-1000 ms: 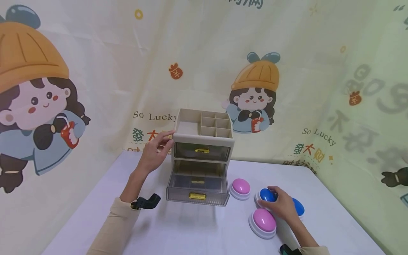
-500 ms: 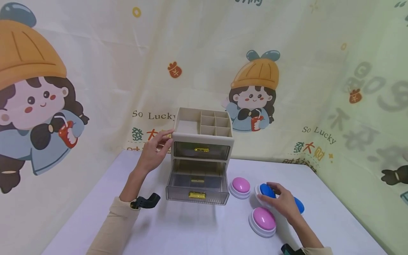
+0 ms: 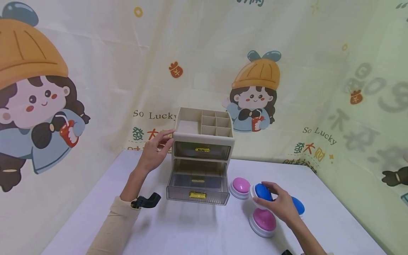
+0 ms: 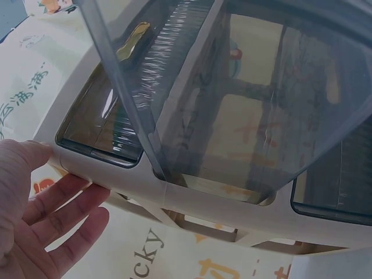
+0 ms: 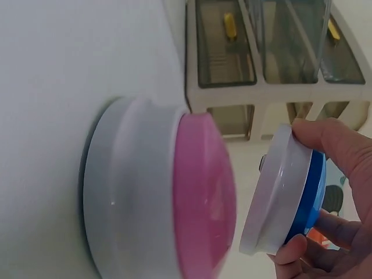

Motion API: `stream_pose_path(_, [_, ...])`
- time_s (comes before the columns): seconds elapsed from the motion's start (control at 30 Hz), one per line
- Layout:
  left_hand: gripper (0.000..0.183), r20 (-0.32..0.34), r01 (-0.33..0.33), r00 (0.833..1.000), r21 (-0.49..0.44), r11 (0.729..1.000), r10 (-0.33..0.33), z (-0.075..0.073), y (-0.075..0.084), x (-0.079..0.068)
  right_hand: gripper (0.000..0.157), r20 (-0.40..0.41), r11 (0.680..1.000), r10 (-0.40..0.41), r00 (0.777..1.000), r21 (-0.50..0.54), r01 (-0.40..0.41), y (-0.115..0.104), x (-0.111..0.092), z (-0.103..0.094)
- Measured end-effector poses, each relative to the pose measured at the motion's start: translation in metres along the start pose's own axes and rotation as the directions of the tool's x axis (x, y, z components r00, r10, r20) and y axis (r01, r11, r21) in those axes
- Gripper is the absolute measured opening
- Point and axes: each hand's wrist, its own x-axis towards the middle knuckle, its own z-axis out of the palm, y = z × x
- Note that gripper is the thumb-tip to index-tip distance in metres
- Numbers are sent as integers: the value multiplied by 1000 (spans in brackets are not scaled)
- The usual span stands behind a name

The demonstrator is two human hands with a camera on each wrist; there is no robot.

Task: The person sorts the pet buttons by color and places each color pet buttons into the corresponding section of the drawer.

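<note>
My right hand (image 3: 282,203) pinches the rim of a white-based push button with a blue dome (image 3: 263,191). In the right wrist view that blue button (image 5: 285,192) is raised off the table, tilted, with thumb and fingertips at its edge. Just below it in the head view is a large pink button (image 3: 265,219). My left hand (image 3: 153,152) rests its fingers against the left side of a cream desktop drawer organizer (image 3: 204,139), its fingers fairly straight in the left wrist view. The organizer's smoky clear lower drawer (image 3: 198,194) is pulled out; the upper drawer (image 3: 216,152) is closed.
A second pink button (image 3: 241,186) stands beside the organizer's right side. Another blue button (image 3: 298,205) lies behind my right hand, partly hidden. The organizer's top has divided compartments (image 3: 216,122). A printed curtain (image 3: 204,53) hangs behind the white table (image 3: 178,230).
My right hand has lifted the blue button and shifted slightly left with it, so it now overlaps the front pink button in view. My left hand stays at the organizer.
</note>
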Motion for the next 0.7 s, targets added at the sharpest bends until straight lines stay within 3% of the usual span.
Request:
stream_pose_path(0.1, [40, 0, 1, 1000, 0, 1000, -1, 0, 0, 0, 87, 2, 1000, -8, 1000, 22, 8, -3, -3, -1])
stream_pose_path(0.23, [41, 0, 3, 1000, 0, 1000, -3, 0, 0, 0, 82, 13, 992, -11, 1000, 127, 9, -8, -4, -3])
stream_pose_path(0.47, [40, -1, 3, 1000, -2, 1000, -3, 0, 1, 0, 73, 62, 943, -21, 998, 333, -1, -21, -6, -8])
stream_pose_path(0.7, [40, -3, -5, 1000, 5, 1000, 5, 0, 2, 0, 74, 40, 945, -62, 997, 324, 46, -34, -8, -8])
